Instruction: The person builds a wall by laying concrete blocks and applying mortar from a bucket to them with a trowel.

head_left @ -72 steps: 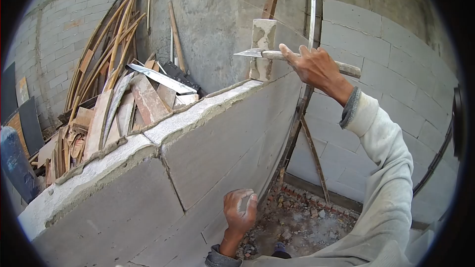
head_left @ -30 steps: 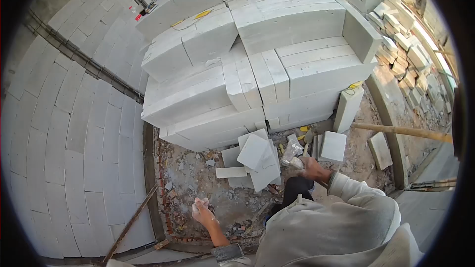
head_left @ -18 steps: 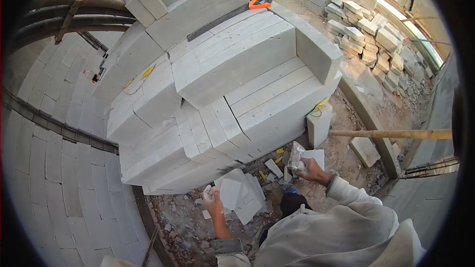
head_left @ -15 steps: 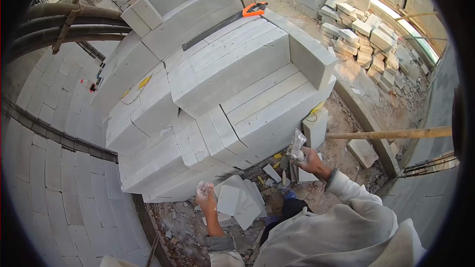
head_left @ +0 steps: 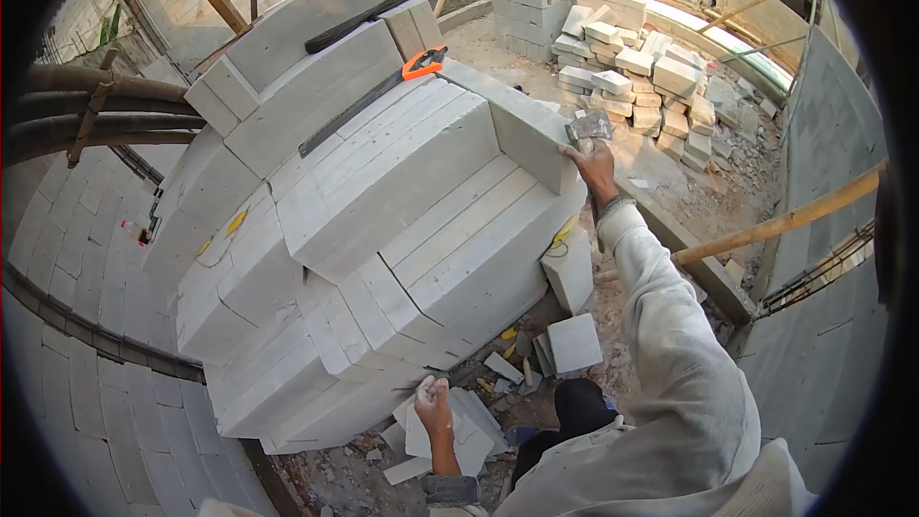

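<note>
Fingers of my right hand (head_left: 595, 168) are closed round the trowel (head_left: 589, 124), raised beside the upright block (head_left: 526, 134) at the edge of the block stack (head_left: 383, 182). My left hand (head_left: 433, 400) hangs curled over broken block pieces (head_left: 476, 429) on the floor; I cannot tell its grip.

I am getting a single view, from the camera riding on the person's head. It is looking steeply down and forward through a fisheye lens, so straight edges are curving and a dark ring is closing the frame. The right hand (head_left: 595, 165), fingers gripping a trowel (head_left: 589, 124), is reaching out at arm's length. The left hand (head_left: 433, 400) is hanging close under the lens. The stack of blocks (head_left: 383, 182) beyond both sets of fingers is filling the middle.
</note>
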A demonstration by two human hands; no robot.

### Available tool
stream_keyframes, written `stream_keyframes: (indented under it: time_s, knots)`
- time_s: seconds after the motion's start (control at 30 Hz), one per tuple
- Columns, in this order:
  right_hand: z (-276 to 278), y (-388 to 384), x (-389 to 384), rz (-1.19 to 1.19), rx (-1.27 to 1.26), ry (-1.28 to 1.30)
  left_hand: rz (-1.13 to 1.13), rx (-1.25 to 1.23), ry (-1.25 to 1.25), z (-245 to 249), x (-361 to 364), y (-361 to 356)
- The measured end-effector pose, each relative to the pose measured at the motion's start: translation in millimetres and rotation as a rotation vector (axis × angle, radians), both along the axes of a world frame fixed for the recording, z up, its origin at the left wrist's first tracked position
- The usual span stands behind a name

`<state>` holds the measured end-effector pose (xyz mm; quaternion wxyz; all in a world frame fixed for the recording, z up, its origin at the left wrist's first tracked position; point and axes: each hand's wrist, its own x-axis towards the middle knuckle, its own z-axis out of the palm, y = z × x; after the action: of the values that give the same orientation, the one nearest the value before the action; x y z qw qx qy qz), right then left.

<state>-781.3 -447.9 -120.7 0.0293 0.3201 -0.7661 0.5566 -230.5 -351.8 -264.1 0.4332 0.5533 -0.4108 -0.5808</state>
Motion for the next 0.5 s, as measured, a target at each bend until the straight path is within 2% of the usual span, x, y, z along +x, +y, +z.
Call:
stream_keyframes:
  time_s: [0.03,0.17,0.23,0.3,0.37,0.5]
  knots:
    - [3.1,-6.1,-9.7,0.021,0.055,-0.084,-0.013,0.007,0.005,1.8,-14.4,4.9]
    - [20.7,-5.1,-41.8,0.086,0.276,-0.103,-0.075,0.003,0.05,19.5,-102.0,15.4]
    - [35.0,7.4,-60.0,0.233,0.28,-0.164,-0.15,-0.063,0.058,25.1,-174.6,8.4]
    - [42.8,9.8,-84.5,0.322,0.266,-0.164,-0.136,-0.248,-0.1,49.7,-264.1,-0.5]
    - [44.7,2.5,-115.0,0.374,0.276,-0.206,-0.064,-0.465,-0.2,52.4,-358.4,-22.3]
    - [11.6,-32.4,-183.2,0.569,0.28,-0.393,0.285,-0.597,-0.445,90.6,-535.4,-82.1]
